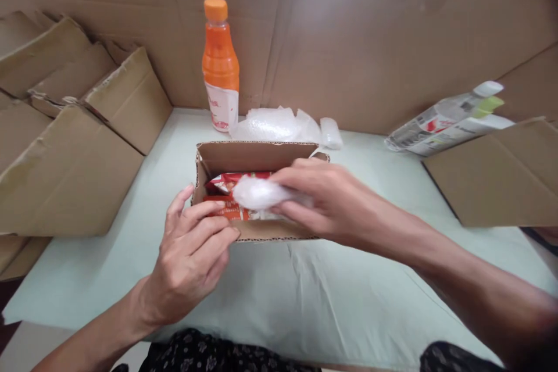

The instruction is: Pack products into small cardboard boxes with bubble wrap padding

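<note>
A small open cardboard box [257,157] stands on the cloth-covered surface in front of me. Inside it lie a red packet [226,181] and an orange packet [226,209], both partly covered. My right hand [316,195] pinches a blurred bundle of bubble wrap [259,193] over the box opening; whether anything is wrapped inside it I cannot tell. My left hand [194,247] grips the box at its front left corner, with fingertips over the rim.
Behind the box stand an orange drink bottle [221,70] and more bubble wrap [274,123]. Folded cardboard boxes [74,168] crowd the left. At right, a clear plastic bottle [444,119] leans behind a cardboard piece [497,171]. A cardboard wall [349,40] closes off the back.
</note>
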Motion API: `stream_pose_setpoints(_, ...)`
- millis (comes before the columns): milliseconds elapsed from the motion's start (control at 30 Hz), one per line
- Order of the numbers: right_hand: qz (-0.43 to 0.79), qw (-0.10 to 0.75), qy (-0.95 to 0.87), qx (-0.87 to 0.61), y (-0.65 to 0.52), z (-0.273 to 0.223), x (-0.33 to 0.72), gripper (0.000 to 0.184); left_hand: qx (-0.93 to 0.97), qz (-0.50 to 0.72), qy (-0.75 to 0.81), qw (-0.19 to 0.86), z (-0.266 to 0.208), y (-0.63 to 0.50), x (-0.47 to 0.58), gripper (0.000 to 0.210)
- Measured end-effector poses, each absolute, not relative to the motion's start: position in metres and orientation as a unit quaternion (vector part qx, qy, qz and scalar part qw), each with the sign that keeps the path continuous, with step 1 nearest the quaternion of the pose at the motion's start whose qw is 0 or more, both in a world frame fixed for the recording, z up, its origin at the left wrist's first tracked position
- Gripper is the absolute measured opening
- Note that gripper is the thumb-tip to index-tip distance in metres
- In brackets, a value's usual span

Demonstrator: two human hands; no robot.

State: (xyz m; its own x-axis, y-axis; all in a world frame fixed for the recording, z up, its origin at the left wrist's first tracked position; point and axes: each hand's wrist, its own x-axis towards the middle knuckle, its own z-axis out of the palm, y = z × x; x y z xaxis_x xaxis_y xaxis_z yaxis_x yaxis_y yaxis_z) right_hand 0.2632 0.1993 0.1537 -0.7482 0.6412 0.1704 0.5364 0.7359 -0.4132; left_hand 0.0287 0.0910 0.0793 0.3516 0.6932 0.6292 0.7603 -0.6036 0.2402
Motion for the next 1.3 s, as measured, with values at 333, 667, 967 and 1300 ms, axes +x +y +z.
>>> stream_pose_setpoints(333, -0.011, -0.156, -0.962, -0.224, 0.207, 0.131, 0.194, 0.013, -0.802, -0.399, -0.444, 0.018, 0.075, 0.088, 0.032, 0.021)
stream_pose_setpoints(667, 0.132, 0.071, -0.928, -0.342, 0.199, 0.147, 0.278, 0.021, -0.691, -0.506, -0.514, 0.057, 0.051, 0.072, 0.018, 0.061)
stream_pose_setpoints(967, 0.267, 0.286, -0.722, -0.570, 0.139, 0.033, 0.344, 0.041, -0.454, -0.491, -0.644, -0.372, -0.027, 0.065, 0.012, 0.061)
stream_pose_setpoints(1300, 0.245, 0.332, -0.598, -0.687, 0.112, 0.002, 0.374, 0.036, -0.512, -0.475, -0.524, -0.488, -0.012, 0.116, 0.089, 0.058)
